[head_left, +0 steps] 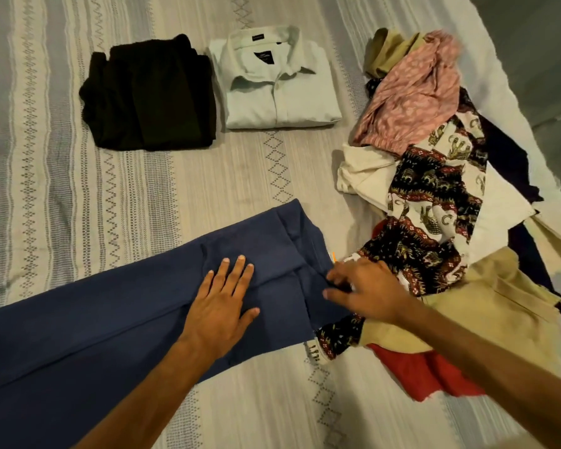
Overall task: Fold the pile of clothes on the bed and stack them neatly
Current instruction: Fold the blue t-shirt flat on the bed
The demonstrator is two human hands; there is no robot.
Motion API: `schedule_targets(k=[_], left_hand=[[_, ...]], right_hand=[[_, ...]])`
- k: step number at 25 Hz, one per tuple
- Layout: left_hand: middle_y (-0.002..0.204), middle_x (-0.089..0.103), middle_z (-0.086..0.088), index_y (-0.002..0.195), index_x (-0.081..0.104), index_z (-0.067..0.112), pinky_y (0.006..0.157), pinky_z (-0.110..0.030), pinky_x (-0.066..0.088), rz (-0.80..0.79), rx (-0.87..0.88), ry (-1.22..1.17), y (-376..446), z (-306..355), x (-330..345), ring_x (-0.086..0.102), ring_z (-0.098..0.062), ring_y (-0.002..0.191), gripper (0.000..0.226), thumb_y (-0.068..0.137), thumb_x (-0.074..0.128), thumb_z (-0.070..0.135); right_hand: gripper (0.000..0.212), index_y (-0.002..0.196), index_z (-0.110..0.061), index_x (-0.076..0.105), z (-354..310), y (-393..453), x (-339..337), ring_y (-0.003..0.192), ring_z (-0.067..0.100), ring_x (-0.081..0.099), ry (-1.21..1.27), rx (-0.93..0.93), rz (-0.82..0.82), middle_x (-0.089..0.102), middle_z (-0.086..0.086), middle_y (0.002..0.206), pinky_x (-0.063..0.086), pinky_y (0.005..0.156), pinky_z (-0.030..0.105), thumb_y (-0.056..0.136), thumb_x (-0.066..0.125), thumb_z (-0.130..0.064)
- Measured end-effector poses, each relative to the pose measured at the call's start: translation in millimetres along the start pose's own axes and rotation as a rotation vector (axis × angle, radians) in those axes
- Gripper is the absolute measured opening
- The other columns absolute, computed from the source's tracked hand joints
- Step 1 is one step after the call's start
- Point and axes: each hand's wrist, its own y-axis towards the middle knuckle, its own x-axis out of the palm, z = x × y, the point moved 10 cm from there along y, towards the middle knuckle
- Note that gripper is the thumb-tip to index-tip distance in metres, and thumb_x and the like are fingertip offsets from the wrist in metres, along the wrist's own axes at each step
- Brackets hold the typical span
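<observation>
Blue trousers (104, 312) lie spread flat across the near left of the bed, waist end toward the right. My left hand (222, 303) presses flat on them near the waist, fingers straight. My right hand (361, 286) is at the waist's right edge, its fingers curled and pinching the blue fabric. A folded black garment (149, 95) and a folded white shirt (279, 85) lie side by side at the far middle. An unfolded pile (441, 196) sits on the right: pink, cream, elephant-print, beige and red pieces.
The striped grey-and-cream bedspread (62, 173) covers the bed. The bed's right edge (538, 131) runs diagonally, with dark floor beyond it. Bare bedspread shows between the trousers and the folded items.
</observation>
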Motion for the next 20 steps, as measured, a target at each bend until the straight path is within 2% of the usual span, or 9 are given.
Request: schedule_targets(k=[1, 3, 7, 8, 11, 13, 15, 17, 20], left_hand=[[0.172, 0.018, -0.004, 0.165, 0.022, 0.018, 0.124, -0.053, 0.027, 0.021, -0.022, 0.006, 0.7, 1.5, 0.2, 0.021, -0.031, 0.157, 0.081, 0.101, 0.044, 0.063], [0.169, 0.027, -0.006, 0.163, 0.030, 0.017, 0.120, -0.054, 0.036, 0.079, -0.044, 0.040, 2.9, 0.6, -5.9, 0.030, -0.032, 0.154, 0.082, 0.097, 0.061, 0.052], [0.165, 0.034, -0.009, 0.160, 0.036, 0.013, 0.114, -0.054, 0.042, 0.141, 0.036, 0.121, 8.4, 3.5, -9.7, 0.044, -0.030, 0.147, 0.061, 0.104, 0.038, 0.039], [0.163, 0.037, -0.010, 0.159, 0.038, 0.012, 0.113, -0.053, 0.043, 0.148, 0.049, 0.125, 10.3, 3.9, -9.4, 0.047, -0.030, 0.145, 0.061, 0.103, 0.043, 0.034], [0.155, 0.051, -0.015, 0.151, 0.050, 0.005, 0.105, -0.053, 0.048, 0.117, 0.032, 0.125, 17.1, 5.2, -11.0, 0.056, -0.032, 0.137, 0.091, 0.068, 0.087, 0.001], [0.149, 0.056, -0.016, 0.149, 0.053, 0.005, 0.103, -0.052, 0.048, 0.116, 0.037, 0.127, 19.1, 4.8, -15.0, 0.060, -0.032, 0.132, 0.107, 0.050, 0.089, -0.011], [0.150, 0.056, -0.013, 0.156, 0.039, 0.009, 0.110, -0.047, 0.043, 0.139, 0.092, 0.144, 15.9, 4.8, -13.9, 0.058, -0.030, 0.134, 0.120, 0.049, 0.088, -0.013], [0.153, 0.053, -0.009, 0.166, 0.016, 0.015, 0.124, -0.041, 0.028, 0.136, 0.117, 0.148, 10.0, 0.2, -7.5, 0.050, -0.026, 0.140, 0.136, 0.051, 0.085, -0.013], [0.155, 0.051, -0.011, 0.166, 0.006, 0.015, 0.123, -0.039, 0.008, 0.106, 0.085, 0.150, 8.5, -1.2, 0.5, 0.039, -0.026, 0.147, 0.141, 0.052, 0.084, -0.013]], right_hand=[[0.037, 0.121, -0.032, 0.068, -2.6, -14.0, 16.1, 0.114, 0.017, 0.059, -0.232, -0.054, 0.028, 0.066, -0.012, 0.119, 0.041, 0.103, 0.045, 0.093, 0.060, -0.056], [0.037, 0.116, -0.034, 0.068, -1.0, -35.8, 32.0, 0.115, 0.017, 0.055, -0.381, -0.139, 0.164, 0.059, -0.012, 0.119, 0.039, 0.103, 0.042, 0.092, 0.052, -0.056], [0.018, 0.094, -0.033, 0.073, 11.2, -57.2, 28.8, 0.112, 0.012, 0.054, -0.273, -0.211, 0.361, 0.057, -0.012, 0.115, 0.031, 0.108, 0.035, 0.091, 0.062, -0.048], [0.016, 0.091, -0.032, 0.074, 12.2, -59.5, 28.3, 0.115, 0.013, 0.053, -0.277, -0.211, 0.380, 0.056, -0.011, 0.117, 0.029, 0.110, 0.036, 0.089, 0.066, -0.045], [0.015, 0.087, -0.028, 0.076, 9.7, -60.1, 33.1, 0.118, 0.018, 0.053, -0.348, -0.210, 0.393, 0.057, -0.006, 0.119, 0.029, 0.112, 0.040, 0.082, 0.072, -0.042], [0.018, 0.085, -0.028, 0.076, 8.0, -54.8, 32.8, 0.113, 0.018, 0.055, -0.374, -0.196, 0.381, 0.058, -0.006, 0.113, 0.030, 0.110, 0.042, 0.078, 0.073, -0.044], [0.023, 0.086, -0.031, 0.075, 8.3, -45.6, 28.4, 0.105, 0.016, 0.055, -0.372, -0.150, 0.344, 0.056, -0.009, 0.107, 0.036, 0.105, 0.042, 0.077, 0.067, -0.051], [0.028, 0.088, -0.032, 0.071, 7.4, -34.7, 20.3, 0.100, 0.012, 0.053, -0.284, -0.075, 0.277, 0.055, -0.012, 0.102, 0.042, 0.096, 0.040, 0.081, 0.057, -0.056], [0.021, 0.093, -0.027, 0.071, 6.3, -5.4, -5.6, 0.092, 0.011, 0.058, -0.016, 0.007, 0.287, 0.057, -0.013, 0.096, 0.046, 0.081, 0.032, 0.093, 0.059, -0.044]])
